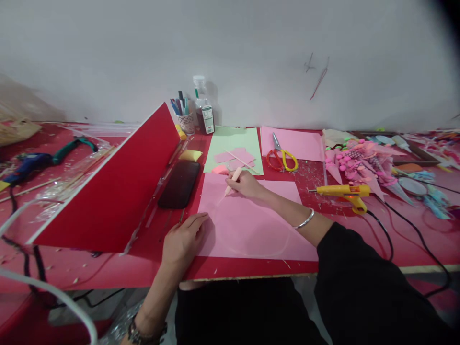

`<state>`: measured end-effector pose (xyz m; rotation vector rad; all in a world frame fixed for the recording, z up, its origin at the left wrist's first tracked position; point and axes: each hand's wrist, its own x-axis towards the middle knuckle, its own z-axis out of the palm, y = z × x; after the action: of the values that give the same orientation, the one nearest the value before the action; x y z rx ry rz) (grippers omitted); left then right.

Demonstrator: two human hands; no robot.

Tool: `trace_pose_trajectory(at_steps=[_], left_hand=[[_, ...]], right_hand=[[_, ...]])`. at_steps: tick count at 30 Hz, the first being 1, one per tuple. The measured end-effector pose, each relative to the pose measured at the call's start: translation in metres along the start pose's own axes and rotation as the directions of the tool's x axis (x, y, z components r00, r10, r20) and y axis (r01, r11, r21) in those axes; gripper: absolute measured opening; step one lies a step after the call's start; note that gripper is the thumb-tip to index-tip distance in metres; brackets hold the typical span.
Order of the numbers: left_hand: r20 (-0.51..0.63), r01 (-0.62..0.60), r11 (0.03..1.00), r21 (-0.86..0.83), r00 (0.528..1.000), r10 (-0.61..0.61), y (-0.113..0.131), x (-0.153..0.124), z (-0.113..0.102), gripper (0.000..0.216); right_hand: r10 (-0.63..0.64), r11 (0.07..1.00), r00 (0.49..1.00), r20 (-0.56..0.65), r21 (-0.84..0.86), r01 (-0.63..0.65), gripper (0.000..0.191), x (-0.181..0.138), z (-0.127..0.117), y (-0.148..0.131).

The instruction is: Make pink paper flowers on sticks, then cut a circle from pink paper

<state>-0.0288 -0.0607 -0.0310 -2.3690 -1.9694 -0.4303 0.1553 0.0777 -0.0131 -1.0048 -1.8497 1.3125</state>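
Note:
A sheet of pink paper [251, 218] lies on the red table in front of me, with a faint pale curved line on it. My right hand [248, 185] grips a pale pink pen [233, 181], its tip down on the upper left of the sheet. Flat at the sheet's left edge rests my left hand [182, 240], fingers stretched out and holding nothing. Just beyond the pen is a small coral-pink piece [220, 170], partly over a light green sheet [235, 139] with pink paper scraps [224, 157] and a thin stick on it.
A black phone [178, 184] lies left of the sheet, beside a tilted red board [115, 191]. Scissors [282, 155] rest on more pink paper [302, 143]. A yellow glue gun [345, 190] with its cord and pink paper cones [370, 163] lie right. Behind stand a pen cup [186, 123] and bottle [204, 115].

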Motion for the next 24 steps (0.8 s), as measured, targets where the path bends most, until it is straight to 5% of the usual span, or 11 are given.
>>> trace_pose_trajectory(at_steps=[24], left_hand=[[0.032,0.026,1.000,0.015,0.999,-0.027,0.002,0.001,-0.003,0.027]], right_hand=[[-0.031,0.982,0.963,-0.267,-0.188,-0.020,0.029,-0.022,-0.051,0.010]])
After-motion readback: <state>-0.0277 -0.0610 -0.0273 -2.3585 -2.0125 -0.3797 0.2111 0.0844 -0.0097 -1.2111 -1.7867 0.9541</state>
